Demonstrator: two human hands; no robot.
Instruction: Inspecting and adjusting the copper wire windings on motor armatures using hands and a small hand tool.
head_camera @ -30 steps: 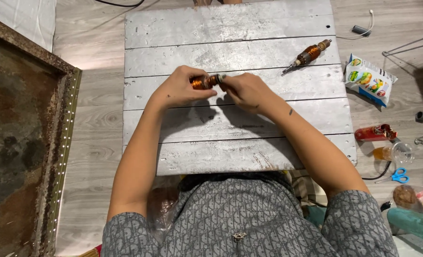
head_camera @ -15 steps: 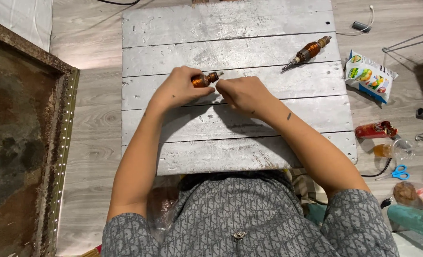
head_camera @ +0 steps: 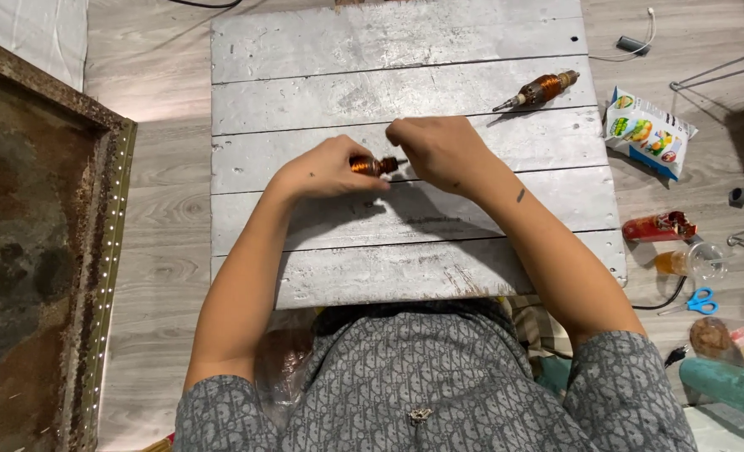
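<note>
Hands meet over the middle of a grey plank table point(head_camera: 305, 84). We see the left hand point(head_camera: 326, 172) closed around a small copper-wound motor core point(head_camera: 370, 165), whose coil shows between thumb and fingers. The right hand point(head_camera: 439, 151) touches the right end of that core, its fingertips pinched on the short dark shaft that sticks out there. Both hands are together, clamped on the one piece, which sits just above the third plank from the far edge.

A second copper-wound core point(head_camera: 539, 89) lies alone on the far right part of the table, tilted, with its thin shaft pointing to the near left. It is well apart from both hands.

On the wooden floor to the right of the table we note a snack packet point(head_camera: 646, 134), a torn red wrapper point(head_camera: 658, 226), a clear plastic cup point(head_camera: 697, 261) with orange liquid in it and blue-handled scissors point(head_camera: 700, 301). A small dark charger point(head_camera: 631, 43) with a white cable lies at the far right. A rusty framed panel point(head_camera: 29, 251) fills the left side of the view.
</note>
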